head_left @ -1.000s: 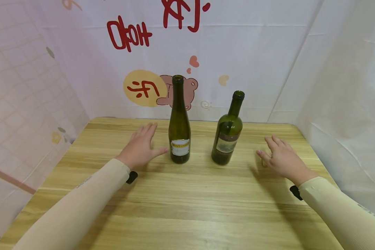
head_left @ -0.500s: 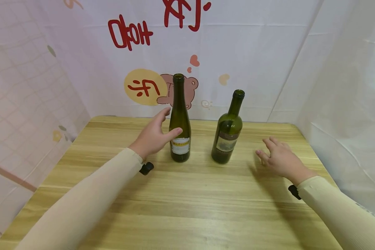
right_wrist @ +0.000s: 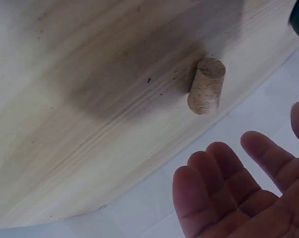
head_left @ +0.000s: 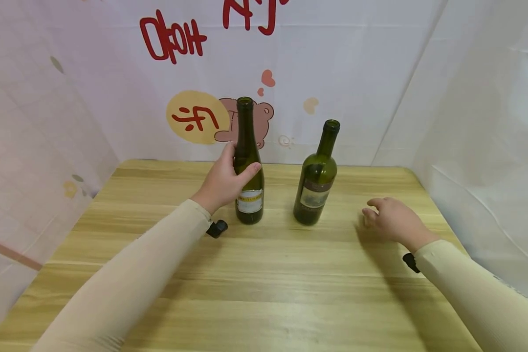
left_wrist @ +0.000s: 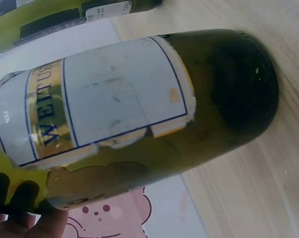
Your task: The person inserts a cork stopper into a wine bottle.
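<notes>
My left hand point(head_left: 222, 182) grips the tall, slender green wine bottle point(head_left: 250, 203) around its shoulder, thumb in front and fingers behind. This bottle stands upright and uncorked on the table; its torn white label point(left_wrist: 124, 94) with a gold band fills much of the left wrist view. Over the right part of the table, my right hand point(head_left: 398, 222) has relaxed fingers and holds nothing. Near those fingertips a cork point(right_wrist: 207, 89) stands on the wood in the right wrist view; in the head view the hand mostly hides it.
A second green wine bottle point(head_left: 315, 193), with broader shoulders and a dark label, stands upright and uncorked between the tall bottle and my right hand. The wooden table point(head_left: 281, 293) ends against a white printed cloth point(head_left: 356, 73) at the back.
My left hand has moved right and up from beside the tall bottle and now closes around it. The right hand's fingers have bent slightly. The view has shifted a little.
</notes>
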Demonstrator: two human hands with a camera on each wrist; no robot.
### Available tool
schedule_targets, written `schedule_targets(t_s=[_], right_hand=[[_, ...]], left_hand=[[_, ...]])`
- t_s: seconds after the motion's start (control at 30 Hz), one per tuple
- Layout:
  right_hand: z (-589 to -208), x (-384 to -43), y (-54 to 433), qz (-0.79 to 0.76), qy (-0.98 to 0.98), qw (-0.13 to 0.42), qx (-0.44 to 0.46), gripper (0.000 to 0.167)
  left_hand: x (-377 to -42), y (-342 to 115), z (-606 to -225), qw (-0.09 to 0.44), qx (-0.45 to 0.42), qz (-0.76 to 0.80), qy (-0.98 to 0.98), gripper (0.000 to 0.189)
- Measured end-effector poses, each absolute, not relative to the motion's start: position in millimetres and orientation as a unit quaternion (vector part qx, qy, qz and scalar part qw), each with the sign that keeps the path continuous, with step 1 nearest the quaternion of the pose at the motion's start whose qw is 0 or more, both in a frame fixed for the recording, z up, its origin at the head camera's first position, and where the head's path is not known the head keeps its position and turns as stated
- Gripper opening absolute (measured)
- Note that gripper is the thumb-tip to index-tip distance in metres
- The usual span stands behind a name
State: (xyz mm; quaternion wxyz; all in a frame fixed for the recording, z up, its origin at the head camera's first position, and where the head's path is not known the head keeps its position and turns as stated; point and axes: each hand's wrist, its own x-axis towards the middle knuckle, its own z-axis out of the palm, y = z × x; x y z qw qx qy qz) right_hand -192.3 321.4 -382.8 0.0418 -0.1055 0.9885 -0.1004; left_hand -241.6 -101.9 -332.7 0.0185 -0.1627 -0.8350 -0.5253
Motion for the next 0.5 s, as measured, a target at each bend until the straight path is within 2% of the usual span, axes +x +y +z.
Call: schedule_targets(t_s=[0.5], right_hand=[[-387.3,-200.5,318.2,-0.080,0.990,0.056,-0.099,0.041]], left_hand=[[-239.5,-99.3,-333.9,0.036,-0.169,-0.493,-0.853,0.065]])
